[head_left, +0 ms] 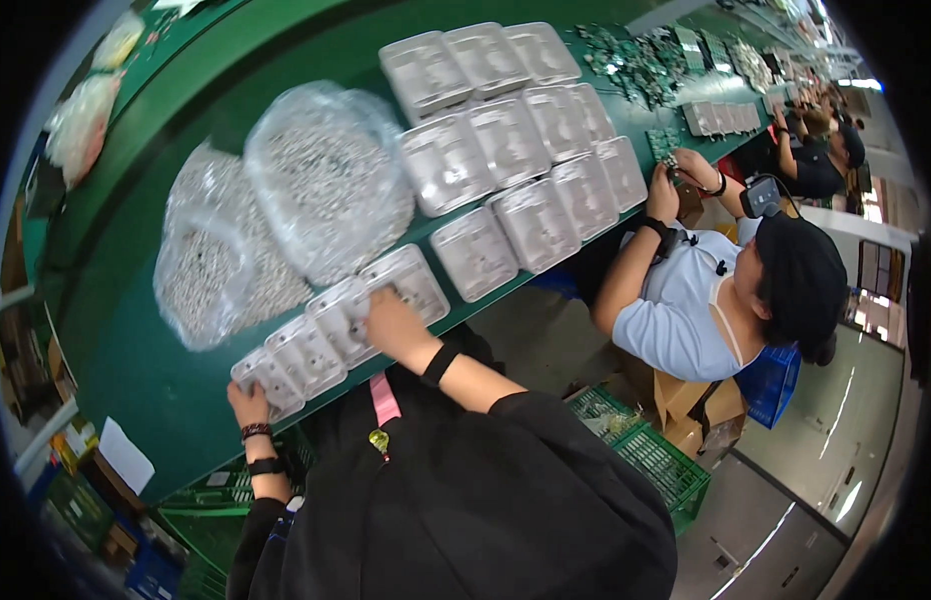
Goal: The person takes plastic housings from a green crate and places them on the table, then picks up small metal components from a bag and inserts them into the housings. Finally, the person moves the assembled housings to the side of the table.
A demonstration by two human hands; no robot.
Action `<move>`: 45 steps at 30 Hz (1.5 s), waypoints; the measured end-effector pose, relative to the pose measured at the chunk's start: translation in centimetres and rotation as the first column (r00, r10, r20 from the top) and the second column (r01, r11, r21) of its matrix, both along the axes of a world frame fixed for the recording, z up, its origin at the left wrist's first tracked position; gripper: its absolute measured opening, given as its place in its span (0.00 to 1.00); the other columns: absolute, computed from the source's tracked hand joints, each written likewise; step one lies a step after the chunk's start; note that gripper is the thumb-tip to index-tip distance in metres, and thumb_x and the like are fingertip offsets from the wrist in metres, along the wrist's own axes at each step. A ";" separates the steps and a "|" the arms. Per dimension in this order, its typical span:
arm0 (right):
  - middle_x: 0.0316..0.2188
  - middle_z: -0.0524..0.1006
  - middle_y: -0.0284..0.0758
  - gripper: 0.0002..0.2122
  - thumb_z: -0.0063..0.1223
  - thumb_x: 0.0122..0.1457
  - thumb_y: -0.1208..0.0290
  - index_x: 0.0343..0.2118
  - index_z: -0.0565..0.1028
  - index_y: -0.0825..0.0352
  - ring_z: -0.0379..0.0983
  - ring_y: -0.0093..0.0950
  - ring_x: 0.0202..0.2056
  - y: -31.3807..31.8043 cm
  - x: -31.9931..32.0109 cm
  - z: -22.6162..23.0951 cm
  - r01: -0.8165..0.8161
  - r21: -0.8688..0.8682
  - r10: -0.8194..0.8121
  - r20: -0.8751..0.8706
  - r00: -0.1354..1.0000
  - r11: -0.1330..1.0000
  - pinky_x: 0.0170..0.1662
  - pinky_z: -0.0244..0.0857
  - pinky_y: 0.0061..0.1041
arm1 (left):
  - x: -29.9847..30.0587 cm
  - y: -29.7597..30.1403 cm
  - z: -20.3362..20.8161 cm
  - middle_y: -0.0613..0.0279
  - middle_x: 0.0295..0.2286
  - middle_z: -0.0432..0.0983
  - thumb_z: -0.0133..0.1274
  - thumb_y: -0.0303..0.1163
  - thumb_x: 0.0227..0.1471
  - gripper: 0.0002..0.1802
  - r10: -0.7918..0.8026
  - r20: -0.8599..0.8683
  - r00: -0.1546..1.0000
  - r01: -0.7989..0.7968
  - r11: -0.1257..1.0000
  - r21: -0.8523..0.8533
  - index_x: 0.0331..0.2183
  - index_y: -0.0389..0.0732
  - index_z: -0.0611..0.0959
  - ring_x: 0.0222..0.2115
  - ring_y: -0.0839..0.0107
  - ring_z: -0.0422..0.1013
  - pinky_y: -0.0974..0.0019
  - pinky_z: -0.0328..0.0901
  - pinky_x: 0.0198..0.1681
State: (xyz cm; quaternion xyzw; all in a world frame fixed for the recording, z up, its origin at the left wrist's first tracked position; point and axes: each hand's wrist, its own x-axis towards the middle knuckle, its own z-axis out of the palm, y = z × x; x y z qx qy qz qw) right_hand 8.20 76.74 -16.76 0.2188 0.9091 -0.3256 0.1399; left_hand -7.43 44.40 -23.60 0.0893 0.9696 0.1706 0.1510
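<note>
A row of clear plastic blister trays (pixel 326 335) lies along the near edge of the green workbench (pixel 126 330). My right hand (pixel 386 318) rests flat on the tray at the right end of that row, fingers spread. My left hand (pixel 250 402) sits at the left end of the row, its fingers at the edge of the outermost tray. Just beyond the trays lie clear bags of small grey parts (pixel 326 175).
Several more clear blister trays (pixel 516 150) cover the bench to the right. A seated co-worker in a light shirt (pixel 686 300) handles small parts further along. Green plastic crates (pixel 656 460) stand on the floor below. A white sheet (pixel 124 452) hangs at the bench's left end.
</note>
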 end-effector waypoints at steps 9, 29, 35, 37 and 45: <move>0.34 0.67 0.42 0.13 0.46 0.51 0.68 0.38 0.65 0.69 0.67 0.41 0.35 6.2 3.9 3.2 0.133 -0.488 -0.279 -0.240 0.930 0.863 0.36 0.63 0.33 | 4.1 15.5 6.1 0.45 0.41 0.58 0.52 0.27 0.41 0.30 -0.133 -0.332 0.934 0.136 0.991 -0.016 0.47 0.33 0.62 0.40 0.52 0.58 0.57 0.55 0.44; 0.31 0.70 0.41 0.09 0.44 0.51 0.69 0.34 0.68 0.66 0.68 0.41 0.33 7.4 -0.7 5.0 -0.205 -0.248 0.120 -0.320 0.940 0.947 0.35 0.62 0.37 | 1.7 19.6 9.2 0.56 0.29 0.70 0.48 0.27 0.48 0.07 -0.012 -0.253 0.967 0.111 0.917 0.382 0.32 0.36 0.74 0.30 0.65 0.69 0.69 0.64 0.32; 0.26 0.70 0.41 0.04 0.43 0.52 0.74 0.28 0.70 0.66 0.69 0.39 0.29 7.7 -9.1 4.1 -0.076 0.151 0.142 -0.494 0.858 0.986 0.30 0.63 0.34 | -0.2 17.0 9.5 0.57 0.26 0.71 0.48 0.27 0.48 0.05 0.134 -0.251 0.959 0.017 0.853 0.521 0.29 0.37 0.75 0.27 0.65 0.69 0.68 0.64 0.31; 0.27 0.70 0.41 0.04 0.44 0.51 0.75 0.29 0.70 0.67 0.69 0.38 0.28 8.1 -11.0 4.8 -0.021 0.202 0.120 -0.491 0.863 0.979 0.30 0.64 0.33 | -0.9 16.4 9.2 0.56 0.26 0.72 0.47 0.27 0.48 0.05 0.148 -0.237 0.960 0.012 0.826 0.564 0.29 0.37 0.75 0.27 0.64 0.69 0.68 0.64 0.30; 0.24 0.71 0.36 0.06 0.48 0.45 0.70 0.20 0.68 0.68 0.64 0.33 0.21 -2.5 -10.6 25.4 -0.772 -0.550 -0.169 -0.834 0.525 0.318 0.25 0.58 0.28 | -11.7 17.7 9.0 0.54 0.25 0.71 0.47 0.31 0.49 0.06 0.074 -0.443 0.893 0.185 0.839 0.512 0.29 0.40 0.76 0.26 0.59 0.68 0.62 0.63 0.28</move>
